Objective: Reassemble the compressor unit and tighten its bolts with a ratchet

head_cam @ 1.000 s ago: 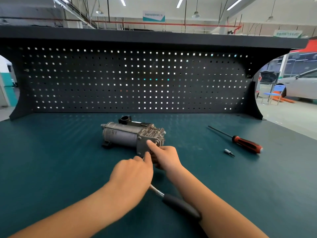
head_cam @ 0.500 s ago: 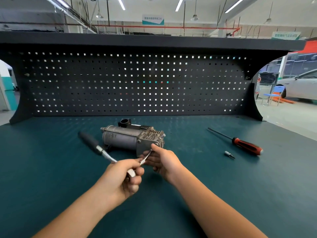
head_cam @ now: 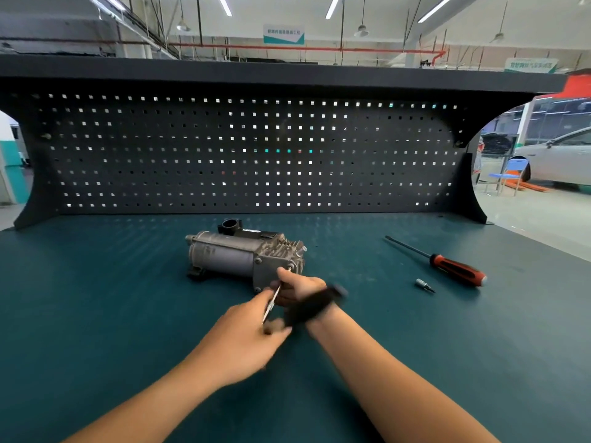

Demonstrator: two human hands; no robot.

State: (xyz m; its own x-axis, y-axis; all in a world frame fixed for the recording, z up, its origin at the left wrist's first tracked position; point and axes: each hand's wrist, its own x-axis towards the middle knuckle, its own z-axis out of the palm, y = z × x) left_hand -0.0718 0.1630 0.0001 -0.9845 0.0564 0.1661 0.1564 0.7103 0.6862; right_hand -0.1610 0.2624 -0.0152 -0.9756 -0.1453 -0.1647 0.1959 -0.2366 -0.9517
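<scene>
The grey compressor unit (head_cam: 243,255) lies on its side in the middle of the green bench mat, its finned head end to the right. My left hand (head_cam: 246,334) grips the ratchet (head_cam: 311,306) near its head. The ratchet's black handle is motion-blurred and points right, across my right wrist. A thin silver extension (head_cam: 271,302) runs up from the ratchet toward the compressor's front right corner. My right hand (head_cam: 299,287) pinches the top end of that extension against a bolt there. The bolt itself is hidden by my fingers.
A screwdriver with a red and black handle (head_cam: 454,270) lies at the right, with a small silver bit (head_cam: 423,285) just in front of it. A black pegboard (head_cam: 243,155) closes the back of the bench. A parked car and blue chair stand beyond the right edge.
The ratchet handle has swung round from pointing far left to pointing right, over my right wrist. My left hand turned with it. My right hand stayed at the compressor's corner.
</scene>
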